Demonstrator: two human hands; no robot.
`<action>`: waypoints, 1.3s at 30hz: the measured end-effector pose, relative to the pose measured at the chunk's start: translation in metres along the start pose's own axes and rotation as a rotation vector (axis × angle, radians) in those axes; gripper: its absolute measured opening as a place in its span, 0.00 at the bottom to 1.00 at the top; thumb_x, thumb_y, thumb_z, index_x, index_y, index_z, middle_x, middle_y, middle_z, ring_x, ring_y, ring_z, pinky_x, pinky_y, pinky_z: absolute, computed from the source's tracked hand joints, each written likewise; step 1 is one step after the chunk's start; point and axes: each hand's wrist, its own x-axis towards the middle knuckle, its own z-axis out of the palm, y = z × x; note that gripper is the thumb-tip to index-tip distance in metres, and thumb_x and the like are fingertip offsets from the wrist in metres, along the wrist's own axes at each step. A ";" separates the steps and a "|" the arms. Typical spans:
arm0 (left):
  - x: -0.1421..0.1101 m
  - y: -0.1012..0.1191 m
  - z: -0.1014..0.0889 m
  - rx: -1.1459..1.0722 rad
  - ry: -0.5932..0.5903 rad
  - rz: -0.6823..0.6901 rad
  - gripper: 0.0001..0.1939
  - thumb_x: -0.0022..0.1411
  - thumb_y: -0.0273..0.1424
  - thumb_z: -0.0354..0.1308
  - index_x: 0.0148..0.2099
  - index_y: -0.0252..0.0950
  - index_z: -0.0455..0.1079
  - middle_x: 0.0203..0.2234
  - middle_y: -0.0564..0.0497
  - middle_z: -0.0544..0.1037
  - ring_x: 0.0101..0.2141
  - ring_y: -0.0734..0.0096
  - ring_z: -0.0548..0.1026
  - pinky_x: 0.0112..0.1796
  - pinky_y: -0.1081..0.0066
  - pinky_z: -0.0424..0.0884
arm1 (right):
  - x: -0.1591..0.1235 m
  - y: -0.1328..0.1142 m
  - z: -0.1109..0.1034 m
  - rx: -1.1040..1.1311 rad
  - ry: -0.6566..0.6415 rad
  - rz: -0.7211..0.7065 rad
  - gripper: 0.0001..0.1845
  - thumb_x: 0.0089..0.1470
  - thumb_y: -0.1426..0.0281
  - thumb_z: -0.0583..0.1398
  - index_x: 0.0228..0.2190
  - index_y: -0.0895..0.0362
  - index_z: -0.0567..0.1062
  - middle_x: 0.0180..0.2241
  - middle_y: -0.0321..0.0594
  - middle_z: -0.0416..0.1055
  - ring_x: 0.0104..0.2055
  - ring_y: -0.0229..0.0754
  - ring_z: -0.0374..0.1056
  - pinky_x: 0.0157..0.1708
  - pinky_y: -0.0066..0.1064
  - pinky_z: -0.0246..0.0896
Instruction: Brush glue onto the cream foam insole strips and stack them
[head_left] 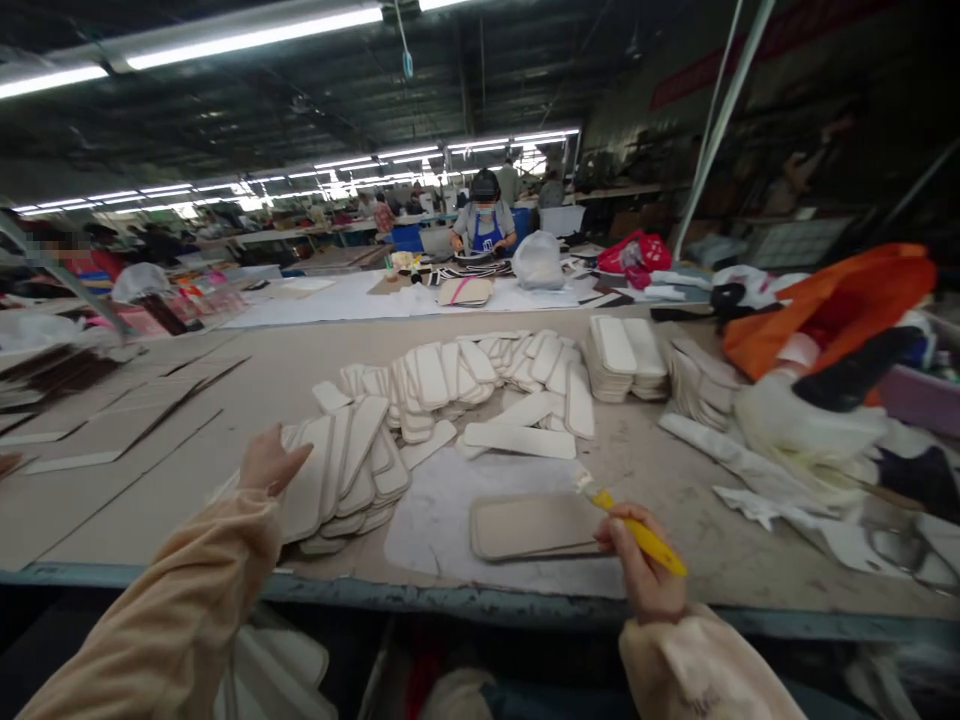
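Note:
My right hand [645,570] is closed around a yellow-handled brush [634,525], whose bristle tip points up-left near a beige padded piece [532,525]. That piece lies flat on a pale glue-stained sheet [442,510] at the table's near edge. My left hand [268,460] reaches forward and rests on a fanned row of white padded pieces [352,470], thumb out, fingers mostly hidden behind the hand. More white pieces [465,375] are heaped in rows beyond.
Neat stacks of white pieces [626,355] stand at the back right beside an orange cloth [832,300] and loose scraps. Flat cardboard sheets [112,420] cover the left of the table. A person in a blue apron [485,222] works at a far table.

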 end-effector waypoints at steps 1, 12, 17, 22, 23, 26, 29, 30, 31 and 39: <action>-0.011 0.002 0.011 -0.003 -0.014 0.040 0.24 0.51 0.36 0.58 0.49 0.29 0.66 0.51 0.42 0.69 0.57 0.42 0.59 0.53 0.51 0.59 | 0.003 0.003 -0.002 0.016 0.002 -0.005 0.21 0.49 0.52 0.60 0.35 0.56 0.70 0.20 0.37 0.69 0.20 0.40 0.65 0.21 0.32 0.63; -0.176 0.049 0.156 -0.332 -0.691 0.698 0.44 0.46 0.40 0.66 0.64 0.40 0.53 0.60 0.39 0.61 0.61 0.48 0.55 0.59 0.48 0.53 | -0.004 0.007 0.021 0.138 -0.204 0.137 0.17 0.54 0.54 0.56 0.34 0.56 0.67 0.14 0.29 0.60 0.15 0.34 0.54 0.16 0.26 0.49; -0.172 0.045 0.167 -0.341 -0.664 0.692 0.40 0.48 0.36 0.64 0.63 0.39 0.55 0.57 0.39 0.65 0.58 0.49 0.60 0.57 0.49 0.56 | -0.015 0.002 0.048 0.120 -0.322 0.197 0.17 0.55 0.54 0.55 0.32 0.56 0.67 0.14 0.28 0.59 0.16 0.33 0.52 0.16 0.26 0.48; -0.174 0.041 0.170 -0.424 -0.635 0.642 0.44 0.46 0.33 0.65 0.63 0.40 0.52 0.54 0.41 0.68 0.55 0.52 0.64 0.56 0.52 0.59 | -0.019 0.002 0.064 0.073 -0.449 0.238 0.17 0.57 0.55 0.53 0.32 0.56 0.67 0.14 0.27 0.58 0.16 0.33 0.52 0.18 0.25 0.50; -0.174 0.041 0.171 -0.437 -0.634 0.630 0.45 0.46 0.32 0.65 0.64 0.40 0.51 0.54 0.41 0.68 0.54 0.52 0.65 0.55 0.52 0.60 | -0.019 0.003 0.065 0.049 -0.483 0.246 0.16 0.57 0.55 0.53 0.32 0.56 0.67 0.15 0.28 0.59 0.17 0.33 0.53 0.18 0.25 0.50; -0.175 0.041 0.171 -0.421 -0.643 0.621 0.47 0.46 0.31 0.65 0.65 0.41 0.46 0.53 0.42 0.68 0.54 0.53 0.65 0.56 0.51 0.59 | -0.016 0.005 0.064 -0.042 -0.497 0.217 0.15 0.58 0.57 0.52 0.32 0.55 0.67 0.15 0.29 0.60 0.18 0.34 0.56 0.20 0.26 0.53; -0.174 0.042 0.170 -0.362 -0.649 0.644 0.47 0.48 0.32 0.63 0.66 0.41 0.43 0.54 0.42 0.67 0.55 0.53 0.64 0.56 0.51 0.59 | -0.008 0.005 0.055 -0.159 -0.421 0.166 0.14 0.58 0.58 0.52 0.31 0.55 0.68 0.15 0.30 0.61 0.19 0.36 0.59 0.22 0.27 0.56; -0.174 0.043 0.170 -0.346 -0.646 0.654 0.46 0.49 0.32 0.63 0.66 0.41 0.43 0.54 0.42 0.67 0.55 0.53 0.64 0.56 0.51 0.59 | -0.004 0.005 0.049 -0.202 -0.395 0.158 0.14 0.58 0.57 0.52 0.31 0.54 0.69 0.15 0.30 0.61 0.19 0.37 0.60 0.23 0.27 0.57; -0.174 0.043 0.170 -0.334 -0.642 0.661 0.46 0.49 0.33 0.63 0.66 0.41 0.43 0.54 0.42 0.67 0.55 0.53 0.64 0.56 0.51 0.59 | 0.000 0.005 0.043 -0.247 -0.370 0.152 0.15 0.58 0.57 0.52 0.31 0.54 0.69 0.15 0.30 0.62 0.19 0.37 0.61 0.23 0.27 0.57; -0.173 0.039 0.173 -0.272 -0.623 0.707 0.43 0.53 0.36 0.60 0.66 0.41 0.43 0.55 0.42 0.66 0.56 0.52 0.63 0.57 0.51 0.58 | 0.036 0.006 -0.025 -0.639 -0.104 0.080 0.15 0.55 0.57 0.53 0.31 0.54 0.72 0.15 0.32 0.65 0.19 0.40 0.64 0.23 0.29 0.54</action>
